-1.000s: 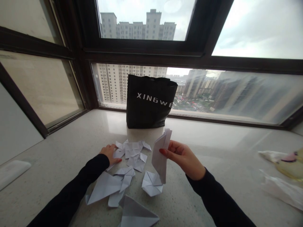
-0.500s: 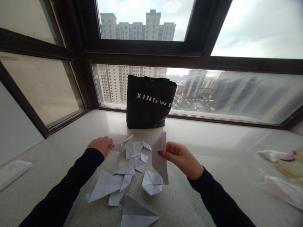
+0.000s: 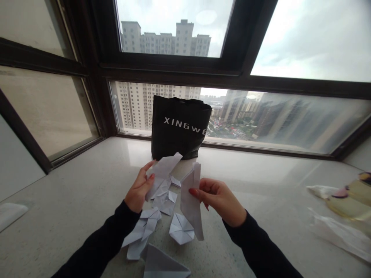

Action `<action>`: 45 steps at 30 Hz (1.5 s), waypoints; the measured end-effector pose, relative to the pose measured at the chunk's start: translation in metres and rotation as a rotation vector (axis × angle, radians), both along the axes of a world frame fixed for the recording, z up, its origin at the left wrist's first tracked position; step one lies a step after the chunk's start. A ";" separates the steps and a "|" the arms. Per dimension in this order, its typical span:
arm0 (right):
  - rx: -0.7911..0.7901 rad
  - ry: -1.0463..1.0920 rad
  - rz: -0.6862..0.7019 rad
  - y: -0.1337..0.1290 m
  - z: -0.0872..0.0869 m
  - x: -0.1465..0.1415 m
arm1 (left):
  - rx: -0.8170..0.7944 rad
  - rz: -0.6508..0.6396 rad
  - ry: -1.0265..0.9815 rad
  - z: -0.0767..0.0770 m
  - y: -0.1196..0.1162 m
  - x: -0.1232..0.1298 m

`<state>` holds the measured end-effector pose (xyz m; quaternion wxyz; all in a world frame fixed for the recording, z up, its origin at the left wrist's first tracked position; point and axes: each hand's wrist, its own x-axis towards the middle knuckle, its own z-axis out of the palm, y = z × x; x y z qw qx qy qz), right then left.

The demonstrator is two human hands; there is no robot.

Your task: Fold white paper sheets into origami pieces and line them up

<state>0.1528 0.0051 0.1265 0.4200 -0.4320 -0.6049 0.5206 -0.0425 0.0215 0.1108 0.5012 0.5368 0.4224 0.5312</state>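
Observation:
My left hand (image 3: 139, 190) grips a white folded paper piece (image 3: 164, 168), thumb on its near face, the paper tilted up to the right. In my right hand (image 3: 222, 197) a long folded white paper (image 3: 190, 199) is pinched upright between thumb and fingers. Between and below the hands lie several folded papers on the sill: a crumpled-looking one (image 3: 166, 202), a rounded many-sided one (image 3: 181, 229), a layered one (image 3: 145, 227) partly behind my left wrist, and a pointed triangular one (image 3: 165, 263) at the near edge of the view.
A black bag (image 3: 179, 129) with white lettering stands behind the papers, against the window. The speckled white sill (image 3: 255, 173) runs along the glass. At the right lie clear plastic packaging (image 3: 339, 231) and a yellowish item (image 3: 348, 202); a white object (image 3: 11, 214) is at the left.
My left hand has moved right and nearer my right hand, lifting a folded paper off the sill. My right hand still holds its paper, nearly in place. The view has shifted slightly.

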 end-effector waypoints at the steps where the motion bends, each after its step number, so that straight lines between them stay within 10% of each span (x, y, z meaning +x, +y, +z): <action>1: -0.004 0.020 -0.013 -0.001 0.001 -0.001 | 0.005 -0.024 -0.074 -0.002 -0.003 0.010; 6: 0.031 0.075 -0.109 -0.005 0.003 -0.002 | -0.008 -0.239 -0.253 -0.001 -0.020 0.043; 24: 0.170 -0.088 -0.258 -0.004 -0.004 -0.005 | -0.092 -0.358 -0.365 -0.010 -0.031 0.057; 33: 0.288 -0.191 -0.355 -0.001 -0.008 -0.007 | 0.023 -0.202 -0.238 -0.017 -0.030 0.062; 38: 0.111 -0.060 -0.147 -0.001 -0.009 -0.006 | 0.210 -0.086 0.018 -0.024 -0.033 0.055; 45: 0.483 -0.765 -0.150 -0.019 -0.005 0.004 | 0.371 -0.091 0.346 -0.019 -0.022 0.027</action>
